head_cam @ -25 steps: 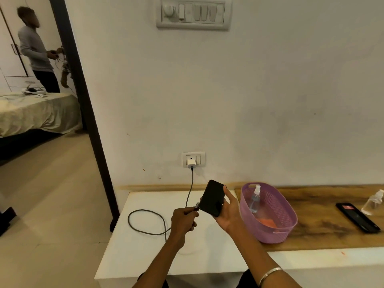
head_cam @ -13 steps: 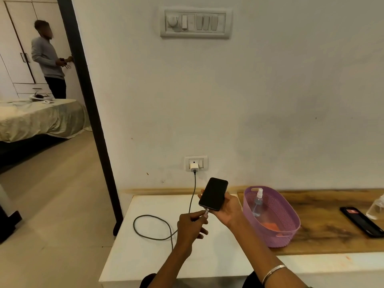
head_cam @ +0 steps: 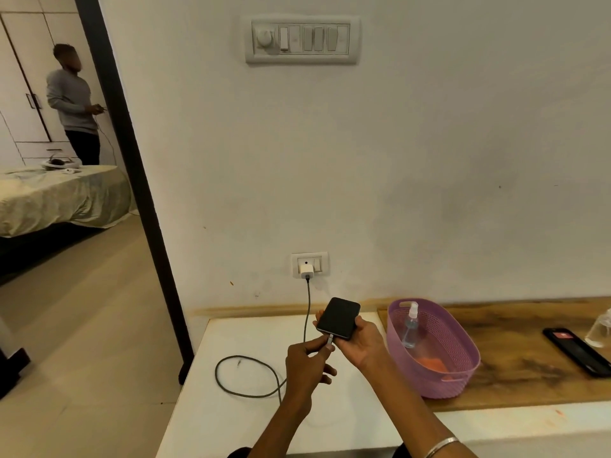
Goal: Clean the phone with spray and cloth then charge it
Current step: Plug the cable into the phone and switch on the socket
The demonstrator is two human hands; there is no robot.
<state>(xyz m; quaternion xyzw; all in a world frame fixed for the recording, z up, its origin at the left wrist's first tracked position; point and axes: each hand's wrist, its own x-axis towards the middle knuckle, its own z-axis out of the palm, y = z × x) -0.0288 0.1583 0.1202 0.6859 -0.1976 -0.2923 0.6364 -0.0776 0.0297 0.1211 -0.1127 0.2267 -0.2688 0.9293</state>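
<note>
My right hand [head_cam: 358,342] cradles a black phone [head_cam: 339,317], screen up, above the white counter [head_cam: 231,411]. My left hand [head_cam: 305,368] pinches the plug of the grey charging cable [head_cam: 243,391] and presses it against the phone's bottom edge. The cable loops on the counter and rises to a white charger [head_cam: 305,270] in the wall socket [head_cam: 310,264]. A clear spray bottle [head_cam: 410,327] and an orange cloth [head_cam: 431,363] lie inside a purple basket [head_cam: 463,368] just right of my hands.
A second black phone [head_cam: 577,351] and another clear bottle [head_cam: 600,330] rest on the wooden top [head_cam: 515,325] at far right. A switch panel [head_cam: 302,39] hangs high on the wall. Through the doorway at left are a bed [head_cam: 56,200] and a standing person [head_cam: 74,104].
My left hand has brought the cable plug up to the phone's bottom edge. The phone has tilted flatter and moved slightly toward the wall.
</note>
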